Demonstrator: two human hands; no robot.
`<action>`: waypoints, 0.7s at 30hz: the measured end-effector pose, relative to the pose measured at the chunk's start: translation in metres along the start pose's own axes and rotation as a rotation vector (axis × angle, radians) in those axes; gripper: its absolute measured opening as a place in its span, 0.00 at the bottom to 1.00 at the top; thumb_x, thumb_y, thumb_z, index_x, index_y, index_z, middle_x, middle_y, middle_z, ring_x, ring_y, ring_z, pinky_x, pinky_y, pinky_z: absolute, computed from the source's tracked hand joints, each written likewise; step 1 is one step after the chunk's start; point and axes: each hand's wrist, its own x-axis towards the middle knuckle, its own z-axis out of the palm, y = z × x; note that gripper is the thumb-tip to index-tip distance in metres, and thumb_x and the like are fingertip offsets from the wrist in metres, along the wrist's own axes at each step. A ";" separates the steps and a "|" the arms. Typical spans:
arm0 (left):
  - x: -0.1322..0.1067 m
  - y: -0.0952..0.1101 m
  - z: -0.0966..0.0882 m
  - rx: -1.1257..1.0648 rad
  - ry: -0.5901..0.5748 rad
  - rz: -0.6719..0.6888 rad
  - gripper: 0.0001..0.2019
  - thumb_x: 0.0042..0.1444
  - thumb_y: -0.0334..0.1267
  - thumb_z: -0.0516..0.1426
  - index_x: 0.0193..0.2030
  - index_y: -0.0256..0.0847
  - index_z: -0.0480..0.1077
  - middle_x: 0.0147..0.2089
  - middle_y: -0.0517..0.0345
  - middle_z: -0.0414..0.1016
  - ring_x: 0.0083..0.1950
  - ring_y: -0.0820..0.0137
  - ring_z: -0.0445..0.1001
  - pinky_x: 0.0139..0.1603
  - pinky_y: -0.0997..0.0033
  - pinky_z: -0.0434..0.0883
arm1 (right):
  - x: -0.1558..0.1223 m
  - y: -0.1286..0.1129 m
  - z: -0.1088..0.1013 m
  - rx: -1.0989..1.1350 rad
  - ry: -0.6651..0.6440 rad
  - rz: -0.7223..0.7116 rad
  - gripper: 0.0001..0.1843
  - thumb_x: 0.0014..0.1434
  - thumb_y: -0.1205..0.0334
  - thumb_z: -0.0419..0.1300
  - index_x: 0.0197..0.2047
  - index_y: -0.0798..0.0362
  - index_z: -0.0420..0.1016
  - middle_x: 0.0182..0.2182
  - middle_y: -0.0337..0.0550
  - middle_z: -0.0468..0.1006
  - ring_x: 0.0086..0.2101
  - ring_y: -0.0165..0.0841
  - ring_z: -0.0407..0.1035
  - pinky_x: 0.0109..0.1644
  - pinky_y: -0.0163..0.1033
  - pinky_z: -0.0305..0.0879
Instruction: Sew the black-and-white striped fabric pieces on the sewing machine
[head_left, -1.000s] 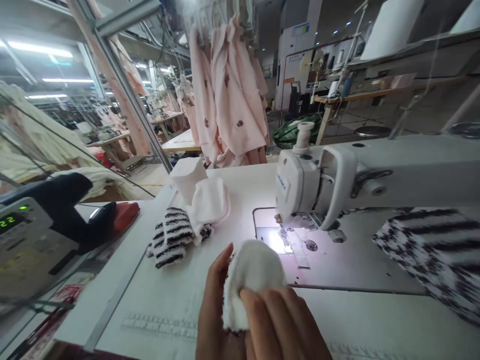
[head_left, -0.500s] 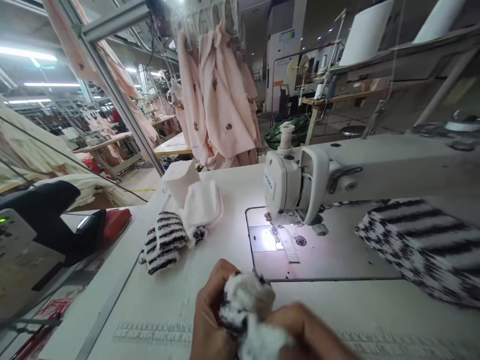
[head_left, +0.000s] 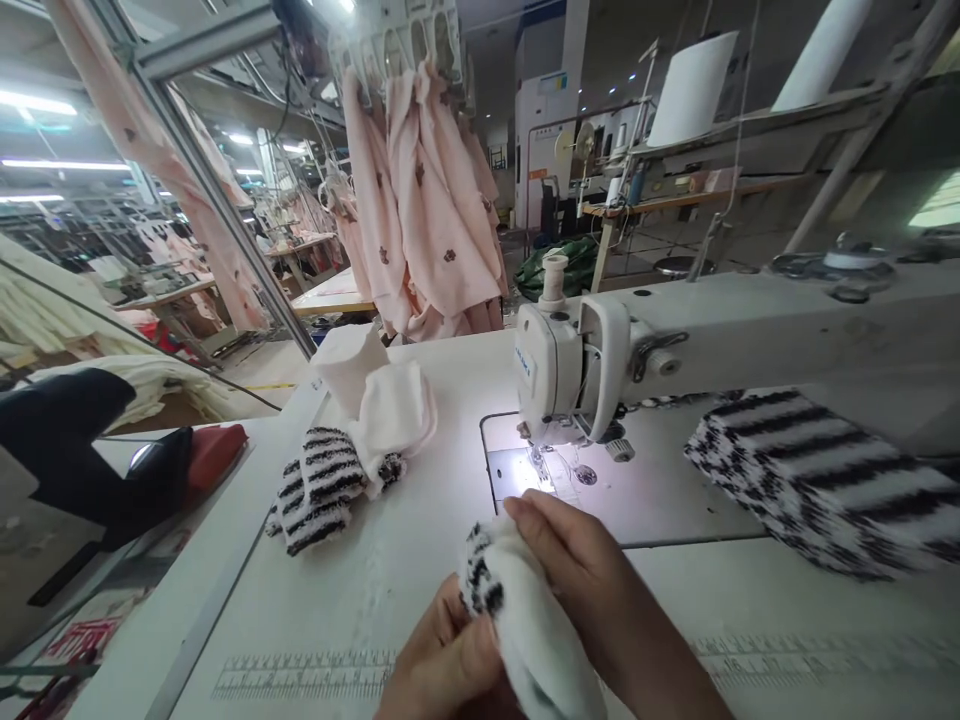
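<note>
The small fluffy white fabric piece with black-and-white striped edging (head_left: 517, 610) sits bunched between both my hands, low over the near edge of the white sewing table (head_left: 352, 600), just short of the lit needle plate. My left hand (head_left: 450, 670) pinches its lower side; my right hand (head_left: 585, 590) wraps over the top, fingers closed on the pile. I judge the risks so: the fluffy layers could slip out of line in so loose a bunch, and my right fingertips lie near the needle of the white industrial sewing machine (head_left: 570, 370). A blue badge on the machine head is too blurred to read. A printed ruler scale (head_left: 300, 678) runs along the table edge; its numbers are unreadable.
</note>
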 end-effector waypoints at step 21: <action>0.000 -0.006 -0.016 0.219 0.445 0.271 0.17 0.50 0.47 0.62 0.43 0.39 0.72 0.41 0.51 0.76 0.34 0.71 0.73 0.25 0.81 0.67 | -0.035 -0.004 -0.022 -0.006 0.258 -0.146 0.17 0.56 0.43 0.54 0.38 0.47 0.69 0.28 0.37 0.73 0.30 0.33 0.70 0.33 0.30 0.67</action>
